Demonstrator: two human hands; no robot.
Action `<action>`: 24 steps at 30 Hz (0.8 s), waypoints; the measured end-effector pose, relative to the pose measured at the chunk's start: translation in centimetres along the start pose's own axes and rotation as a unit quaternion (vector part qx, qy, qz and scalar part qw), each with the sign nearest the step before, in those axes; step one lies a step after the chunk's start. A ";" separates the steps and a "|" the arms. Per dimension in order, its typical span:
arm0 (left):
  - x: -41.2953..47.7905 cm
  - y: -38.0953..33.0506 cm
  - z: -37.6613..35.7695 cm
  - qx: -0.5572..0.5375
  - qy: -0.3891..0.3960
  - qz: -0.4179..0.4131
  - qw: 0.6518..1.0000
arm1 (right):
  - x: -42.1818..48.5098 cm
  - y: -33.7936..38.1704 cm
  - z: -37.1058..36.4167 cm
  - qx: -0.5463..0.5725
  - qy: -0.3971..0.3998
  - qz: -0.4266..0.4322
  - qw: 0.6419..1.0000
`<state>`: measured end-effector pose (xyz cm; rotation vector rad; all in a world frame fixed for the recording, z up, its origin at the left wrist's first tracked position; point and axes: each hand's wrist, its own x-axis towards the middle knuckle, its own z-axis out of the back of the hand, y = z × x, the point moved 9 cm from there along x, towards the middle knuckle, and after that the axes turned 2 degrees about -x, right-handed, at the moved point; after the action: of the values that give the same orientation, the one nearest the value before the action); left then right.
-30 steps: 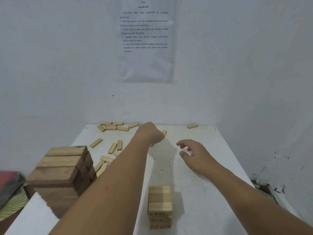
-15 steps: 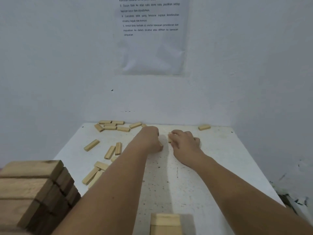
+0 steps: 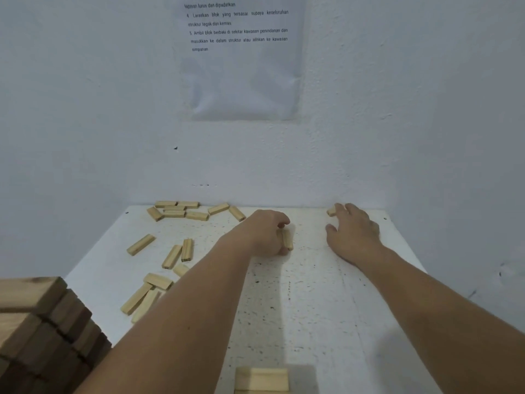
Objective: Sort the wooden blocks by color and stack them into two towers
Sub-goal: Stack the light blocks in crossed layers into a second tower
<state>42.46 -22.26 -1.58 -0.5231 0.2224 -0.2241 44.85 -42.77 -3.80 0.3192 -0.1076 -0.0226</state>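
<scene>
My left hand grips a pale wooden block at the middle of the white table. My right hand reaches to the far right; its straight fingers touch another pale block near the wall. Several loose pale blocks lie along the back left and more pale blocks on the left side. The top of a small pale tower shows at the bottom edge. A large darker wooden tower stands at the lower left.
White walls close off the table at the back and right. A printed sheet hangs on the back wall. The table's right edge drops off beside my right forearm.
My right hand has moved from beside the left hand out to the far right block. My left hand now holds a block. The view has tilted slightly forward.
</scene>
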 end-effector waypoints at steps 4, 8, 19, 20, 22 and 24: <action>0.3 -0.1 0.1 0.026 0.006 -0.008 1.000 | 0.5 0.2 -0.4 0.009 0.006 0.029 1.000; 0.3 -0.3 0.0 0.045 0.004 -0.022 0.999 | -0.2 0.5 -0.3 0.053 -0.022 0.055 0.997; 0.6 0.0 -0.3 0.055 -0.007 -0.026 0.998 | 1.3 -0.5 0.4 0.053 -0.046 0.003 0.998; 0.6 0.0 -0.3 0.055 -0.008 -0.026 0.998 | 1.1 -0.4 0.5 0.071 -0.050 0.007 0.996; 0.7 -0.1 -0.3 0.060 -0.008 -0.026 0.998 | 0.4 0.1 0.6 0.111 -0.054 0.027 0.992; 0.6 -0.5 -0.4 0.075 -0.001 -0.026 0.997 | -1.2 1.1 0.8 0.160 -0.045 0.049 0.985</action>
<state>42.84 -23.00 -1.77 -0.3793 0.1892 -0.2881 43.56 -41.97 -2.80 0.6335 -0.2181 0.0795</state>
